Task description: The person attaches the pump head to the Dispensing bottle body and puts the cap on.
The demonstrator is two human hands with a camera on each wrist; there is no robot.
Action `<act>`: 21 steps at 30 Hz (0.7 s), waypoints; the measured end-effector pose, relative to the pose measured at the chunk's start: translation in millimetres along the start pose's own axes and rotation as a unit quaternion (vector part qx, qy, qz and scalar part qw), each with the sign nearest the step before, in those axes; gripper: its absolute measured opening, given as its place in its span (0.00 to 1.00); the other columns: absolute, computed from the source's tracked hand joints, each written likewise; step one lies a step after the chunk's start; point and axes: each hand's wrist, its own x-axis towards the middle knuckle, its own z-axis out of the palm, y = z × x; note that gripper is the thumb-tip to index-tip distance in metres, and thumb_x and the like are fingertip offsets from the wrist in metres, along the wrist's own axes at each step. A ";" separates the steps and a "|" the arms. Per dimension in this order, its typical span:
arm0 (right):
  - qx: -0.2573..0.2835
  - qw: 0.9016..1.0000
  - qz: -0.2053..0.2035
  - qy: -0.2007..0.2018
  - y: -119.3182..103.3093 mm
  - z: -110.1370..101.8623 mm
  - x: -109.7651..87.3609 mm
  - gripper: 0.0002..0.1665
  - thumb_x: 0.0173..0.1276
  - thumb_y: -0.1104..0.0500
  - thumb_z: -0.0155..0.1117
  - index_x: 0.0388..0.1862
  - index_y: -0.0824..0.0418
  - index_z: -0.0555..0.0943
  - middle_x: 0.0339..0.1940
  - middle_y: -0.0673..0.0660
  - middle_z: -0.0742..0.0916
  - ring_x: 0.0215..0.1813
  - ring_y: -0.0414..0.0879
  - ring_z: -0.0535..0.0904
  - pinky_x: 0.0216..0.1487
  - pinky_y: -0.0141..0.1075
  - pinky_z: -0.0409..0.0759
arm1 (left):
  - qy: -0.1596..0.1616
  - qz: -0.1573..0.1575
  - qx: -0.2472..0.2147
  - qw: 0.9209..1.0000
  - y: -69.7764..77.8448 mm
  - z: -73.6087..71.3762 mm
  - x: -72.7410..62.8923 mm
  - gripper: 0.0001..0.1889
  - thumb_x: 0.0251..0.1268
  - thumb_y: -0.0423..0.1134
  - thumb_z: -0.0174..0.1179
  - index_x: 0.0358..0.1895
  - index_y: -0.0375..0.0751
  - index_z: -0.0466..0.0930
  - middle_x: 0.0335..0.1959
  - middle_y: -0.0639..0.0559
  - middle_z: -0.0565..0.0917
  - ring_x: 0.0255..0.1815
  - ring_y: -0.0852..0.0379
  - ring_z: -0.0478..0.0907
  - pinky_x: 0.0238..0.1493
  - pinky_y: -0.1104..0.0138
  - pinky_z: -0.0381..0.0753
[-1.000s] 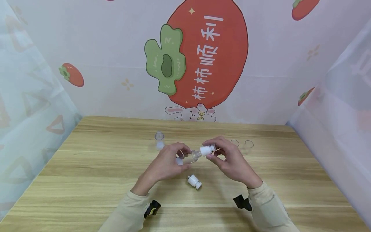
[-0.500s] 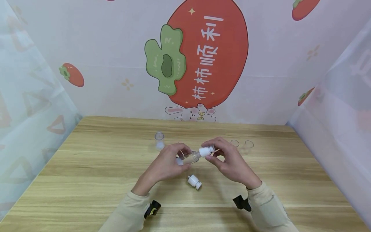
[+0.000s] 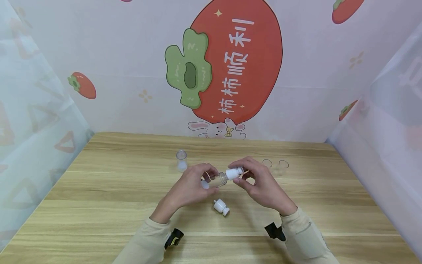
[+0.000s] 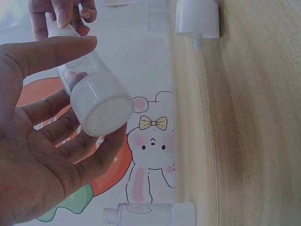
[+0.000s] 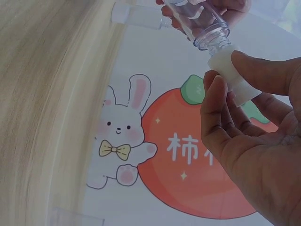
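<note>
My left hand (image 3: 195, 185) grips a small clear bottle (image 5: 200, 23) with a white base, tilted with its mouth toward the right. In the left wrist view the bottle's white bottom (image 4: 110, 115) faces the camera. With thumb and fingertips my right hand (image 3: 257, 178) pinches a white pump head (image 5: 223, 66). The pump head sits at the bottle's threaded neck, and some thread shows below it in the right wrist view. A second white pump head (image 3: 221, 207) lies on the table below the hands. Another clear bottle (image 3: 181, 160) stands uncapped behind the left hand.
Two clear round-rimmed pieces (image 3: 267, 162) stand at the back right, beyond the right hand. The wooden table (image 3: 115, 205) ends at a printed cloth backdrop (image 3: 132, 110), with cloth walls on both sides. Dark camera mounts (image 3: 173, 237) are strapped to both wrists.
My right hand has shifted slightly left and down, bringing the pump head closer along the bottle's neck. My left hand and the things on the table stay nearly where they were.
</note>
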 end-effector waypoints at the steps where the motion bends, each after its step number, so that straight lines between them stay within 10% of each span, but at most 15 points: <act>1: 0.000 1.000 0.000 -0.001 -0.1 0.1 0.0 0.21 0.63 0.74 0.71 0.54 0.61 0.83 0.48 0.50 0.83 0.42 0.45 0.80 0.41 0.36 0.84 | 0.000 0.000 0.000 1.000 0.3 0.0 -0.2 0.18 0.52 0.32 0.76 0.46 0.36 0.83 0.40 0.46 0.84 0.41 0.47 0.81 0.45 0.54 0.82; 21: 0.001 1.000 -0.003 -0.008 0.4 1.3 -0.6 0.22 0.63 0.74 0.71 0.54 0.60 0.83 0.49 0.50 0.83 0.42 0.46 0.81 0.41 0.36 0.84 | 0.000 0.000 0.005 1.000 1.6 0.3 0.2 0.17 0.51 0.31 0.76 0.45 0.36 0.83 0.38 0.47 0.84 0.40 0.48 0.81 0.44 0.54 0.82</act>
